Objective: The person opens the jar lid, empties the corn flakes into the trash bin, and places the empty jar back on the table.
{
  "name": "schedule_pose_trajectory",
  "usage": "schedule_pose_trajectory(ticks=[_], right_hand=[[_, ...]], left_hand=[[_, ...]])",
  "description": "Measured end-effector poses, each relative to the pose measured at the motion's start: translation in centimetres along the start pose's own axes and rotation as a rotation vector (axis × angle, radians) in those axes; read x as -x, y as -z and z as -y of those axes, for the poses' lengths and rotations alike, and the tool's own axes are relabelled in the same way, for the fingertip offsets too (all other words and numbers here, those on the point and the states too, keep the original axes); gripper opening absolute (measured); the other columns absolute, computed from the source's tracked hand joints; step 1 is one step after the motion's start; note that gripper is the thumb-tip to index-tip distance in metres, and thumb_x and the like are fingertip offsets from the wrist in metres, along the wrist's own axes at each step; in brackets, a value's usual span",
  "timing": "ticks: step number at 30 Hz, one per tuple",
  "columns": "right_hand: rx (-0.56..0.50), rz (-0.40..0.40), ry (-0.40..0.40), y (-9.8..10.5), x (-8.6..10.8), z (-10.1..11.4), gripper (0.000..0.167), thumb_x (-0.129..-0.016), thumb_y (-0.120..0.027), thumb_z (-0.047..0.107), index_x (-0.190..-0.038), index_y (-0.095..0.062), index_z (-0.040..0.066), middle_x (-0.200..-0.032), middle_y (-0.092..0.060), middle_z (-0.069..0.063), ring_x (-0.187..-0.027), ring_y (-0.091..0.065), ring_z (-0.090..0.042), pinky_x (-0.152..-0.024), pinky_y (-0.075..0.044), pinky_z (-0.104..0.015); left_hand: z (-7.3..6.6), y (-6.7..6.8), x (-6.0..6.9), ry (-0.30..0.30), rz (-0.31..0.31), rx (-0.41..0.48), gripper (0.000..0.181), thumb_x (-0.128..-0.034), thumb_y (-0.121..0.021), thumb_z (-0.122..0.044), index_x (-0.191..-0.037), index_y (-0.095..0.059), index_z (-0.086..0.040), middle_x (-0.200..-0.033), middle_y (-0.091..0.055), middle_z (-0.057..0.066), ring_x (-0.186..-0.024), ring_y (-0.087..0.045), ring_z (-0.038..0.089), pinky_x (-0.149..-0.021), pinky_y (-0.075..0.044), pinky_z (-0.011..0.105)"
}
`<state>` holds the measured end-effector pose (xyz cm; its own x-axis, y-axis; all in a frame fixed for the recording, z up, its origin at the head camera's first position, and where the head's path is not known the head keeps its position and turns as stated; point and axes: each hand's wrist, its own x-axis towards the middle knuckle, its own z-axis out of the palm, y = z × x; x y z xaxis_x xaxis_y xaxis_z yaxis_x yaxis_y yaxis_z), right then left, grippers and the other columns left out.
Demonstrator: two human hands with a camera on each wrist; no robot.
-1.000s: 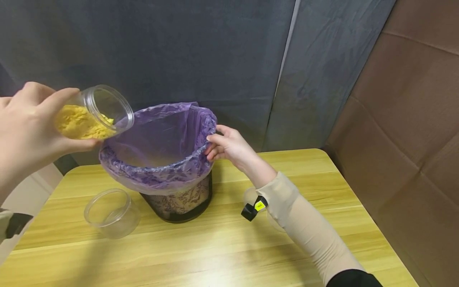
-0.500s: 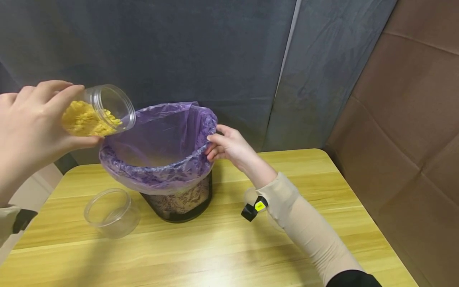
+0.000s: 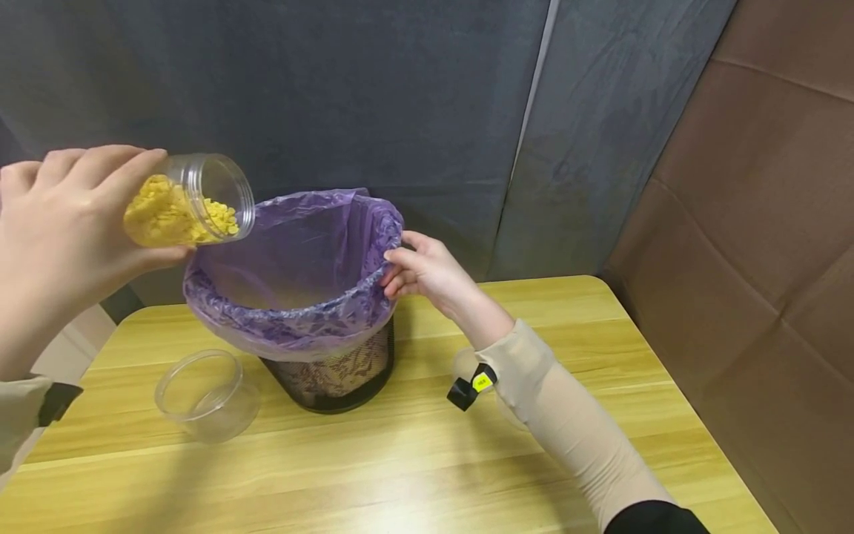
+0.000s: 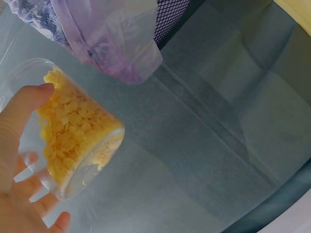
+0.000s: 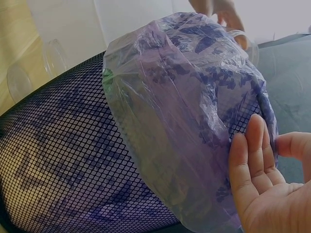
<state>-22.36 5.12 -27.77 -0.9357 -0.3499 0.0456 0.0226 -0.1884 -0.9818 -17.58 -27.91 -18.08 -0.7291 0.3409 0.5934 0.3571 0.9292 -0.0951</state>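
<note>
My left hand grips a clear plastic jar tipped on its side, its open mouth facing right over the left rim of a bin. Yellow flakes fill much of the jar and lie up to its mouth in the head view. The bin is black mesh, standing upright, lined with a purple patterned plastic bag folded over the rim. At the bin's right side, my right hand pinches the bagged rim, thumb on one side and fingers on the other.
A clear open tub stands on the wooden table left of the bin. Another clear round item is partly hidden behind my right wrist. A grey curtain hangs behind, and a brown padded wall rises at right.
My left hand has shifted slightly right and up with the jar. The jar is turned further, and the yellow flakes have slid towards its mouth. My right hand stays on the rim.
</note>
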Motion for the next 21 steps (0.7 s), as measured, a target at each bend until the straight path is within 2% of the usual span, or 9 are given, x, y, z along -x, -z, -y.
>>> schedule_pose_trajectory(ticks=[4, 11, 21], right_hand=[[-0.002, 0.003, 0.002, -0.05, -0.1, -0.07, 0.037, -0.096, -0.049, 0.002, -0.133, -0.042, -0.003, -0.065, -0.06, -0.011, -0.049, -0.059, -0.016, -0.053, -0.052, -0.027], [-0.007, 0.005, 0.003, -0.1, -0.07, -0.09, 0.037, -0.096, -0.049, 0.002, -0.133, -0.042, -0.003, -0.065, -0.059, -0.011, -0.049, -0.059, -0.016, -0.052, -0.052, -0.027], [-0.006, 0.008, 0.005, -0.1, -0.05, -0.22, 0.037, -0.097, -0.048, 0.001, -0.132, -0.042, -0.003, -0.064, -0.06, -0.01, -0.049, -0.059, -0.016, -0.052, -0.051, -0.027]], left_hand=[[-0.23, 0.0, -0.06, -0.005, -0.023, 0.011, 0.105, -0.0539, -0.089, -0.02, -0.145, -0.038, -0.008, -0.143, -0.039, 0.021, -0.127, -0.032, 0.045, -0.104, -0.016, 0.061], [-0.42, -0.13, -0.3, -0.07, -0.141, 0.041, 0.104, -0.0456, -0.091, -0.011, -0.139, -0.045, -0.008, -0.138, -0.046, 0.019, -0.121, -0.038, 0.045, -0.098, -0.022, 0.063], [-0.41, -0.51, -0.41, -0.096, -0.141, 0.022, 0.109, -0.0427, -0.092, -0.001, -0.14, -0.044, -0.007, -0.141, -0.042, 0.019, -0.13, -0.032, 0.041, -0.103, -0.014, 0.062]])
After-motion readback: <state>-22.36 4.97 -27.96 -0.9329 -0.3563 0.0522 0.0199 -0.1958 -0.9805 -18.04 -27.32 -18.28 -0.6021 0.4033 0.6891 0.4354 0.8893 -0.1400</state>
